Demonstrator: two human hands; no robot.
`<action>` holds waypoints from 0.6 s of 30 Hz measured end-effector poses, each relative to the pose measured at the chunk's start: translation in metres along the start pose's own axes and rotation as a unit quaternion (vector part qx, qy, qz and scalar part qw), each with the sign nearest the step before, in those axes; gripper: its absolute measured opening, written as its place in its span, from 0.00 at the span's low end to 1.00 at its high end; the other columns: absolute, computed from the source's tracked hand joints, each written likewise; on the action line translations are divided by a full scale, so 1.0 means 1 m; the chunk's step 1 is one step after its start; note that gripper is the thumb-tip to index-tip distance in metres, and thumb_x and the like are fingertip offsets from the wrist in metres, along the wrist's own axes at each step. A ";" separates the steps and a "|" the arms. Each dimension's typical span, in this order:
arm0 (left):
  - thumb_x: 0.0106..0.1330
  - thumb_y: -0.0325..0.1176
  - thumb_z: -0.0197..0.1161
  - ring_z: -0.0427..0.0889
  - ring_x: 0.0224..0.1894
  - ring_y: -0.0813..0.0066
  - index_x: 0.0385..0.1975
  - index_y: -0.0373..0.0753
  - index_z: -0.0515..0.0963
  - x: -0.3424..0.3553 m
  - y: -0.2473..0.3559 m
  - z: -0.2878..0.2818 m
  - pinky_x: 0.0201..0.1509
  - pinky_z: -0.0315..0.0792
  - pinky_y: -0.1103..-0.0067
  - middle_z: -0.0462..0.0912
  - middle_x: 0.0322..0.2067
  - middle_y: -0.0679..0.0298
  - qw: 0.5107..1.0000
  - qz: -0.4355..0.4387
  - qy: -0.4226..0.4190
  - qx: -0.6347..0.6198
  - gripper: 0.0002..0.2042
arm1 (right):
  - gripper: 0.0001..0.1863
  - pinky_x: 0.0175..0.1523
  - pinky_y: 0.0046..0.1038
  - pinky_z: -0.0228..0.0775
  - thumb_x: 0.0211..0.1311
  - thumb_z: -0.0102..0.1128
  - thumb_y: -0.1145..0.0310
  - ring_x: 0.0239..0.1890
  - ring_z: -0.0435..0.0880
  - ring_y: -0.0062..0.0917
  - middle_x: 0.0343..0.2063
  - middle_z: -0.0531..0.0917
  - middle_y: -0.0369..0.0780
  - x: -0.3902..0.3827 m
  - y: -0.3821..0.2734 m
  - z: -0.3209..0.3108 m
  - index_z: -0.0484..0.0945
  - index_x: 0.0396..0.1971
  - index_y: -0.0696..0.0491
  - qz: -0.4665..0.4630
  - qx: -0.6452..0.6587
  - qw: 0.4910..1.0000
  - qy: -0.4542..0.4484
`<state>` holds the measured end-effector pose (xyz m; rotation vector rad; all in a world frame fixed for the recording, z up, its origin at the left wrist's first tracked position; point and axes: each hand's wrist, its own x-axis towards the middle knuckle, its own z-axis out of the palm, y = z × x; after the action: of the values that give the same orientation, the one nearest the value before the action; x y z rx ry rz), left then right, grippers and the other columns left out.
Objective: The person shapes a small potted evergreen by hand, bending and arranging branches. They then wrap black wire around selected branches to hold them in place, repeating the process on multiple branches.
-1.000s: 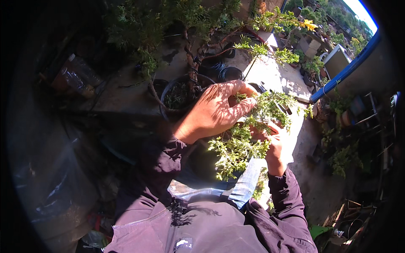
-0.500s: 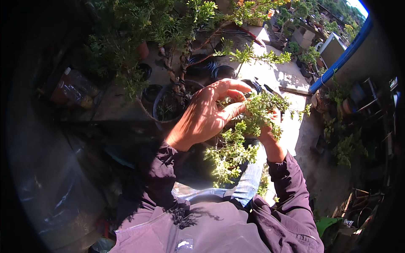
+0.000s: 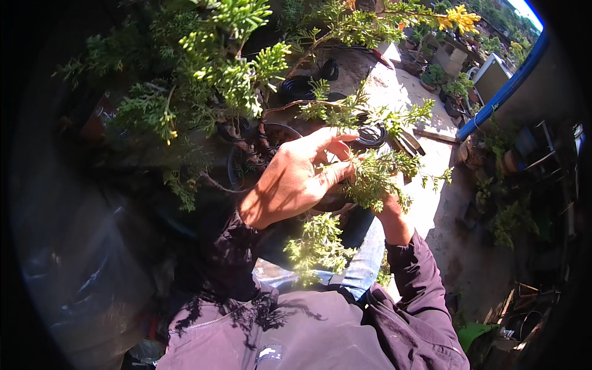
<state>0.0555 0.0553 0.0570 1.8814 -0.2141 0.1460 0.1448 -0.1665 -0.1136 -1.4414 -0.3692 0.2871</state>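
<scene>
Two hands on one small juniper-type shrub here, and both are busy in its foliage. The left hand is up over the plant with fingers curled in, pinching a thin feathery branch between thumb and fingertips. The right hand sits lower and is mostly buried in the green, so I can't tell whether it's closed on a stem or just steadying things. The shrub grows out of a dark round pot just beyond the left hand, with a twisty bare trunk running up from the soil, and more black pots sit further back on the sunlit concrete floor. Handling-wise, I'd guess the tips are light, soft and springy, easy to snap or strip if you tug. The older wood looks stiffer. I'd grip close to where a shoot joins its stem, not out on the fluffy ends, and support the branch underneath.
</scene>
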 end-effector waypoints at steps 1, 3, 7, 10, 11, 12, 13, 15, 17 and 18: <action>0.68 0.31 0.67 0.82 0.40 0.80 0.57 0.37 0.77 -0.004 -0.001 0.000 0.48 0.77 0.79 0.87 0.39 0.61 1.000 -0.016 0.003 -0.009 0.19 | 0.10 0.34 0.19 0.69 0.63 0.55 0.82 0.27 0.75 0.13 0.32 0.80 0.32 -0.001 -0.007 0.005 0.78 0.43 0.59 0.003 0.038 0.999 -0.003; 0.70 0.27 0.64 0.83 0.38 0.82 0.53 0.34 0.79 -0.012 -0.005 0.000 0.44 0.78 0.83 0.87 0.38 0.62 0.999 0.020 0.030 -0.028 0.13 | 0.11 0.33 0.18 0.69 0.63 0.56 0.82 0.27 0.75 0.13 0.33 0.81 0.32 -0.001 -0.022 0.016 0.79 0.44 0.60 0.007 0.123 0.992 -0.009; 0.70 0.21 0.62 0.85 0.41 0.78 0.47 0.31 0.80 -0.033 -0.007 -0.011 0.47 0.79 0.81 0.86 0.40 0.61 0.995 -0.055 0.079 -0.012 0.08 | 0.13 0.32 0.16 0.67 0.62 0.57 0.82 0.26 0.75 0.12 0.34 0.83 0.32 0.004 -0.050 0.047 0.80 0.46 0.62 -0.011 0.220 0.974 -0.051; 0.69 0.20 0.62 0.83 0.43 0.78 0.45 0.31 0.80 -0.059 0.002 -0.021 0.51 0.78 0.80 0.86 0.42 0.60 0.981 -0.073 0.140 -0.111 0.08 | 0.16 0.40 0.15 0.71 0.62 0.58 0.83 0.34 0.81 0.15 0.41 0.85 0.38 0.003 -0.062 0.076 0.81 0.50 0.62 -0.063 0.218 0.965 -0.130; 0.68 0.19 0.62 0.83 0.43 0.78 0.45 0.31 0.80 -0.067 0.007 -0.026 0.51 0.78 0.80 0.86 0.42 0.60 0.987 -0.031 0.149 -0.061 0.08 | 0.15 0.46 0.16 0.75 0.63 0.58 0.83 0.41 0.84 0.17 0.46 0.86 0.42 0.002 -0.063 0.086 0.82 0.50 0.62 -0.077 0.301 0.934 -0.176; 0.70 0.19 0.59 0.85 0.43 0.72 0.47 0.30 0.79 -0.082 0.012 -0.027 0.49 0.80 0.76 0.86 0.42 0.56 0.984 -0.035 0.154 -0.077 0.09 | 0.14 0.47 0.17 0.75 0.64 0.58 0.83 0.41 0.84 0.17 0.45 0.86 0.41 -0.002 -0.062 0.095 0.82 0.49 0.62 -0.079 0.230 0.952 -0.184; 0.71 0.20 0.57 0.84 0.45 0.67 0.49 0.28 0.78 -0.093 0.016 -0.027 0.51 0.80 0.73 0.85 0.44 0.53 0.966 -0.065 0.141 -0.207 0.10 | 0.13 0.48 0.18 0.76 0.65 0.59 0.83 0.42 0.83 0.17 0.44 0.86 0.40 -0.007 -0.060 0.102 0.82 0.49 0.62 -0.089 0.181 0.958 -0.203; 0.73 0.23 0.53 0.84 0.49 0.57 0.51 0.23 0.75 -0.121 0.021 -0.024 0.54 0.79 0.65 0.82 0.49 0.46 0.801 -0.109 0.112 -0.578 0.12 | 0.12 0.51 0.20 0.76 0.66 0.60 0.82 0.44 0.83 0.18 0.44 0.86 0.40 -0.019 -0.050 0.114 0.82 0.48 0.63 0.019 0.268 0.930 -0.253; 0.72 0.20 0.52 0.84 0.46 0.62 0.50 0.25 0.76 -0.141 0.014 -0.019 0.53 0.79 0.70 0.83 0.47 0.50 0.822 -0.131 0.165 -0.529 0.11 | 0.11 0.52 0.22 0.76 0.65 0.61 0.82 0.45 0.83 0.19 0.43 0.86 0.40 -0.032 -0.034 0.120 0.83 0.47 0.62 0.045 0.280 0.918 -0.277; 0.72 0.18 0.52 0.84 0.43 0.68 0.49 0.27 0.78 -0.150 0.006 -0.014 0.50 0.79 0.74 0.85 0.44 0.54 0.908 -0.147 0.224 -0.323 0.11 | 0.11 0.53 0.23 0.76 0.65 0.61 0.81 0.45 0.83 0.20 0.44 0.87 0.40 -0.039 -0.024 0.122 0.83 0.47 0.62 0.049 0.249 0.928 -0.274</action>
<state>-0.0921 0.0781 0.0360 1.1572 0.3102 0.2599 0.0583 -0.0743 -0.0813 -0.8578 -0.6252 0.8142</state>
